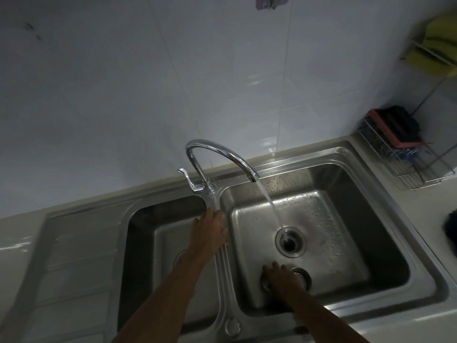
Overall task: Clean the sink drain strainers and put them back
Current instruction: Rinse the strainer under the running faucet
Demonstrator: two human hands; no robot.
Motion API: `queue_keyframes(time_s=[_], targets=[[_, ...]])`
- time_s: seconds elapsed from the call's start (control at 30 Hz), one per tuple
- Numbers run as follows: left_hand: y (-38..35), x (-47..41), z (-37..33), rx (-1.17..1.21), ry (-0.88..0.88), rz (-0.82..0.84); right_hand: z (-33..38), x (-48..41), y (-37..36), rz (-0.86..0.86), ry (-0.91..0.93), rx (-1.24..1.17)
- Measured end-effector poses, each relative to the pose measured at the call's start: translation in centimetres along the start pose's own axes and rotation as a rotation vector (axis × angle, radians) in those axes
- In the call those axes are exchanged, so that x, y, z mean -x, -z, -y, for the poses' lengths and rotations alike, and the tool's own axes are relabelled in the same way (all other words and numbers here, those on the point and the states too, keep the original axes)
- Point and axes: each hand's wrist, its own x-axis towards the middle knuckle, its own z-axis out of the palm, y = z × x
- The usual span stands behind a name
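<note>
I see right hand [282, 277] low in right sink bowl [385, 243], fingers [268, 268] spread flat over two strainers [300, 277] lying on bowl floor near open drain [288, 241]. Tap [217, 154] runs. Left hand [210, 231] open, resting on divider.

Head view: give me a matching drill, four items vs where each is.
Items:
1. left hand
2. right hand
3. water stream
4. sponge

Places:
A. in the wire rack
B. on the divider between the basins
C. on a strainer on the right basin floor
D. falling into the open drain

Pairs: 1-B, 2-C, 3-D, 4-A
</note>
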Motion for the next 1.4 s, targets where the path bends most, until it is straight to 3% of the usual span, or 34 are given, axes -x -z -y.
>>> queue_keyframes(time_s=[0.17, 0.33, 0.47, 0.7, 0.8, 0.97, 1.23, 1.33, 1.4], targets=[[0.8, -0.5, 0.4, -0.043, 0.014, -0.024, -0.7, -0.4, 1.0, -0.062, -0.03, -0.068], [2.7, -1.6, 1.9, 0.098, 0.178, -0.216, -2.3, -0.2, 8.7, -0.405, -0.214, -0.534], [5.1, -3.4, 3.4, 0.167, 0.302, -0.295, -4.0, 0.0, 14.3, -0.529, -0.228, -0.641], [4.4, -3.6, 0.1, 0.308, 0.279, -0.141, -3.2, 1.0, 15.8, -0.614, -0.278, -0.702], [2.8, -2.7, -0.9, 0.281, 0.28, -0.027, -3.1, 1.4, 16.0, -0.637, -0.252, -0.756], [-2.5, 0.9, -0.5, 0.142, 0.12, 0.091, -3.1, 2.0, 16.7, -0.676, -0.233, -0.815], [-6.4, 3.9, -1.4, -0.02, -0.079, 0.073, -3.7, 2.2, 15.8, -0.649, -0.151, -0.824], [-6.4, 4.0, -1.8, -0.032, -0.089, 0.094, -3.7, 2.0, 16.0, -0.736, -0.225, -1.108], [-6.1, 3.9, -2.0, -0.033, -0.082, 0.106, -3.3, 1.8, 16.2, -0.657, -0.281, -1.407]])
